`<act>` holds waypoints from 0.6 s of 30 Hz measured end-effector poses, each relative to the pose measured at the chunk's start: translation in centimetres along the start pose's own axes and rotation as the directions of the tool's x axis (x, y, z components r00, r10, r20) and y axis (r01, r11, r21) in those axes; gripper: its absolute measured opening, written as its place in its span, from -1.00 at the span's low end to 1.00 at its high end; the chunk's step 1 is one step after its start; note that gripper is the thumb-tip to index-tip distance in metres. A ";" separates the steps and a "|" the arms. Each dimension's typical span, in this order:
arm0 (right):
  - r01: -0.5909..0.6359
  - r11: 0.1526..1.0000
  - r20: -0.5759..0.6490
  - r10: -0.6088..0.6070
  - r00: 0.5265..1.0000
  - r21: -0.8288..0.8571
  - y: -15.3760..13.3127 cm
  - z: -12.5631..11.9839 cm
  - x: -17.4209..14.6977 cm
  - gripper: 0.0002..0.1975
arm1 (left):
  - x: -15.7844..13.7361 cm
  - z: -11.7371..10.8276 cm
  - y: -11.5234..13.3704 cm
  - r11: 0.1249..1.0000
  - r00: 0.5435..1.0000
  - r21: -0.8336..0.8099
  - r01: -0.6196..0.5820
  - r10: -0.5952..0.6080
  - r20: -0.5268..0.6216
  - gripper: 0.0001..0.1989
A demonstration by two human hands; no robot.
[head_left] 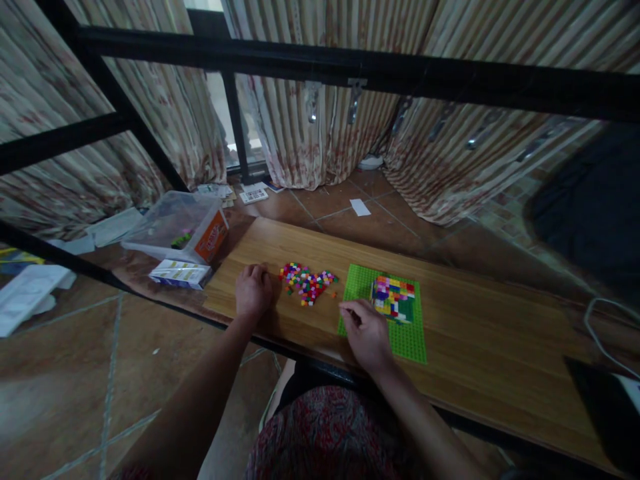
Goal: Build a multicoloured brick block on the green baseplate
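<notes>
My left hand (254,291) rests on the wooden table in a loose fist, left of a pile of small colourful bricks (307,280); nothing shows in it. Over the left side of a green baseplate (410,347) is my right hand (367,333), its thumb and fingers pinched together. Whatever is in that pinch, if anything, is too small to make out. A block of multicoloured bricks (395,297) is built up on the baseplate, just beyond my right hand. A couple of orange bricks (335,294) lie between the pile and the baseplate.
A clear plastic bin (173,223) with an orange label stands past the table's left end, with a white-and-blue box (181,273) before it. A black frame bar (320,57) crosses above the table (480,333). A white cable (595,327) and a dark flat object (595,393) are at right.
</notes>
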State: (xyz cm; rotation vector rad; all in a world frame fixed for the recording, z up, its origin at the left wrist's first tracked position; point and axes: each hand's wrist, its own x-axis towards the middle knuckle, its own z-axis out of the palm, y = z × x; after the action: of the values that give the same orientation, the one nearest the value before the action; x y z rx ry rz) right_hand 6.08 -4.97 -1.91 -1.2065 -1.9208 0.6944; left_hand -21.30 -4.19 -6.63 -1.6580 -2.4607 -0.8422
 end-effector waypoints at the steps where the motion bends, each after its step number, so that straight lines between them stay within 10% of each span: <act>1: 0.022 1.000 0.026 -0.022 0.999 -0.002 0.0 0.9 0.1 -0.79 | 0.0 0.0 0.0 1.000 1.000 -0.003 0.002 -0.002 -0.005 -0.75; 18: 0.199 0.954 0.184 -0.160 0.970 -0.223 0.2 7.6 3.4 -0.85 | -0.2 0.1 0.1 0.999 1.000 -0.043 0.018 -0.018 0.003 -0.78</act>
State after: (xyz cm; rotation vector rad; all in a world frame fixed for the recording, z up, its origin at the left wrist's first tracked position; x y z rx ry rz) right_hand -1.04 -2.19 -5.35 -1.1260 -2.2734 0.4869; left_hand -21.12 -4.31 -6.77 -1.6534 -2.4800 -0.9022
